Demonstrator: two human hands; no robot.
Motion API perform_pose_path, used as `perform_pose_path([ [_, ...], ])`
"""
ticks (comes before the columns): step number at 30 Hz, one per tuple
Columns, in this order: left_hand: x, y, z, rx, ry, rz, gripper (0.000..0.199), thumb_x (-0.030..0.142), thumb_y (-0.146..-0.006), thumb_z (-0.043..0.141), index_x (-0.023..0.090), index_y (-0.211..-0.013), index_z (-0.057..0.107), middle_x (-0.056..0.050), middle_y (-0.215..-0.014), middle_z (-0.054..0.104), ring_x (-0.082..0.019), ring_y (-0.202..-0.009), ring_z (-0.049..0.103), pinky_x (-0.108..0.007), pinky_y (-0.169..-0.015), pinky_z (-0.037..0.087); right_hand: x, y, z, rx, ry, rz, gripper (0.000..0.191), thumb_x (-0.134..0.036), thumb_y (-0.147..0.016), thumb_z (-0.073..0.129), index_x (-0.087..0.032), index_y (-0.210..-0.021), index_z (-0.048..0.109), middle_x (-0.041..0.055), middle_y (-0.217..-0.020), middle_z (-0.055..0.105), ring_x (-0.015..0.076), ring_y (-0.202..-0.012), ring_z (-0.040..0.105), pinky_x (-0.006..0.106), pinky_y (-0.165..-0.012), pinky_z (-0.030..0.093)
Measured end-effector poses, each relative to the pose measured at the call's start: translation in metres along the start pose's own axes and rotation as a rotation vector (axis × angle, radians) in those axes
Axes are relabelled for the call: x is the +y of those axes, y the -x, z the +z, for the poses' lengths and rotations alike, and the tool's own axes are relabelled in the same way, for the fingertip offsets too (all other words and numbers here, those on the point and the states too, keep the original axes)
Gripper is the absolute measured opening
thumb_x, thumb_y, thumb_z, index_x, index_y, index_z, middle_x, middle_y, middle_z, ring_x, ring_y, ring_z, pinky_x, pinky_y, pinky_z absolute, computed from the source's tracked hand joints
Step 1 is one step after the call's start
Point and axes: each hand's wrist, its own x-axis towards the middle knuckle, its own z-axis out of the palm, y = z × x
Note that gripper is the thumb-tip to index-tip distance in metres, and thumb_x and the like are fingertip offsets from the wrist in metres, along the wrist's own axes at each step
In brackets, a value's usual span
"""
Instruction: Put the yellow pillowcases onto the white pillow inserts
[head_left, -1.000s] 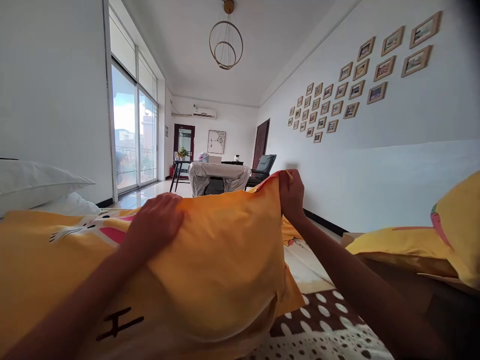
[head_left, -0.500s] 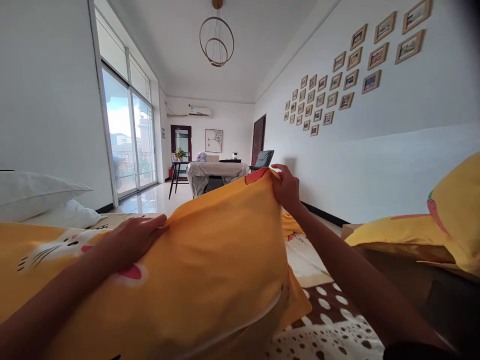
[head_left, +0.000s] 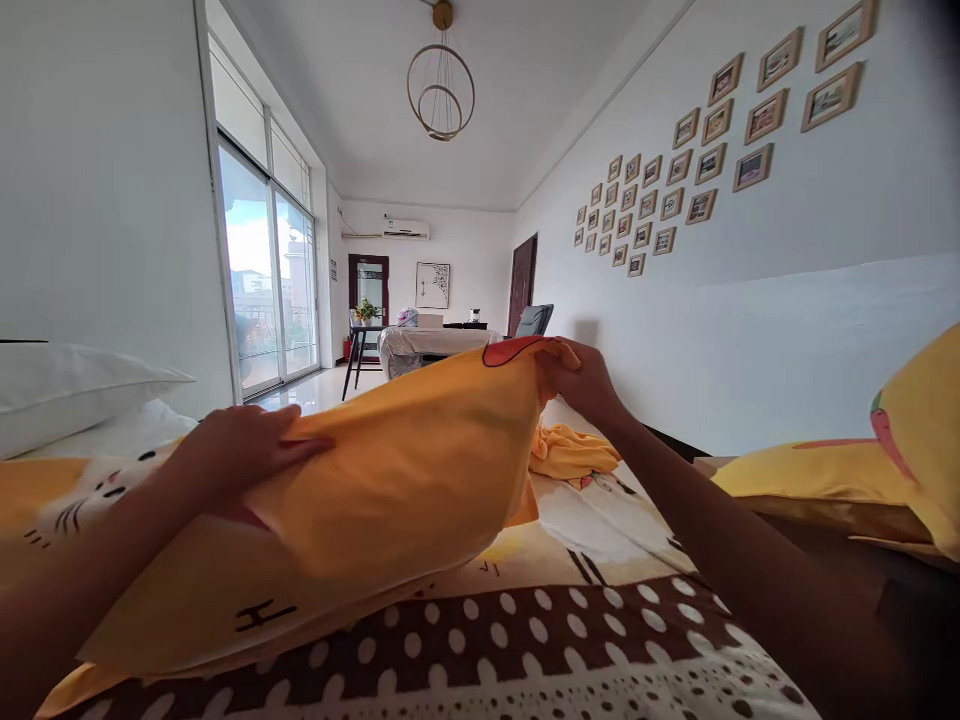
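An orange pillowcase with a white cartoon cat face at its left and a red patch along its top edge stretches between my hands above the bed. My left hand pinches its upper edge on the left, thumb and fingers closed on a fold. At the raised right corner, my right hand grips the bunched cloth. The lower edge hangs onto the bedspread, brown with white spots. Just beyond the right side lies a crumpled orange cloth.
White pillows are stacked at the left. Yellow pillows lie at the right, one leaning upright. Farther back are a covered table, an office chair and a plant. Sliding glass doors line the left wall.
The pillowcase's lower edge has swung up and left, uncovering more spotted bedspread and the crumpled orange cloth. My left hand has shifted left and gathered a fold; my right hand still grips the corner.
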Motion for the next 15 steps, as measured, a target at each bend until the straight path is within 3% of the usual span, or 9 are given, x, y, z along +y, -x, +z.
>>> perform_pose_path([
  [2, 0.002, 0.001, 0.003, -0.132, -0.095, 0.039, 0.052, 0.067, -0.083, 0.038, 0.021, -0.061, 0.050, 0.001, -0.055, 0.053, -0.019, -0.058, 0.053, -0.026, -0.057, 0.029, -0.001, 0.007, 0.005, -0.064, -0.044, 0.006, 0.022, -0.040, -0.076, 0.051, -0.020, -0.067, 0.053, -0.0011, -0.064, 0.050, 0.0138, -0.062, 0.042, 0.026, -0.057, 0.036],
  [5, 0.024, -0.001, 0.000, -0.047, -0.193, 0.213, 0.033, 0.044, -0.087, 0.039, 0.020, -0.067, 0.050, -0.003, -0.074, 0.061, -0.020, -0.072, 0.056, -0.030, -0.068, 0.037, -0.006, 0.016, 0.014, 0.050, -0.077, 0.021, 0.026, -0.041, -0.081, 0.048, -0.021, -0.065, 0.044, -0.0019, -0.062, 0.044, 0.0131, -0.060, 0.039, 0.026, -0.055, 0.034],
  [7, 0.052, -0.007, -0.003, 0.010, -0.110, 0.309, 0.018, 0.035, -0.082, 0.044, 0.020, -0.075, 0.051, -0.005, -0.082, 0.062, -0.022, -0.078, 0.057, -0.032, -0.072, 0.040, -0.016, 0.024, 0.020, 0.131, -0.041, -0.021, 0.026, -0.042, -0.085, 0.044, -0.022, -0.068, 0.045, -0.0012, -0.064, 0.045, 0.0137, -0.061, 0.041, 0.026, -0.057, 0.036],
  [9, 0.084, -0.014, -0.005, -0.006, 0.021, 0.347, 0.014, 0.033, -0.078, 0.046, 0.021, -0.083, 0.052, -0.005, -0.082, 0.062, -0.023, -0.077, 0.058, -0.032, -0.067, 0.040, -0.028, 0.033, 0.025, 0.159, 0.055, -0.091, 0.027, -0.044, -0.087, 0.040, -0.022, -0.074, 0.049, 0.0004, -0.067, 0.050, 0.0147, -0.062, 0.044, 0.027, -0.060, 0.038],
  [12, 0.121, -0.026, -0.009, -0.130, 0.107, 0.376, 0.011, 0.026, -0.072, 0.048, 0.021, -0.081, 0.053, -0.005, -0.076, 0.062, -0.023, -0.070, 0.058, -0.030, -0.057, 0.037, -0.039, 0.047, 0.022, 0.201, 0.219, -0.184, 0.028, -0.047, -0.085, 0.042, -0.023, -0.082, 0.055, 0.0022, -0.069, 0.055, 0.0153, -0.060, 0.047, 0.028, -0.061, 0.040],
  [15, 0.137, -0.031, -0.009, -0.261, 0.119, 0.383, 0.007, 0.021, -0.068, 0.049, 0.021, -0.073, 0.053, -0.005, -0.070, 0.060, -0.022, -0.065, 0.058, -0.029, -0.051, 0.033, -0.031, 0.049, 0.010, 0.334, 0.309, -0.193, 0.027, -0.044, -0.086, 0.040, -0.023, -0.081, 0.056, 0.0021, -0.065, 0.054, 0.0153, -0.057, 0.047, 0.028, -0.060, 0.039],
])
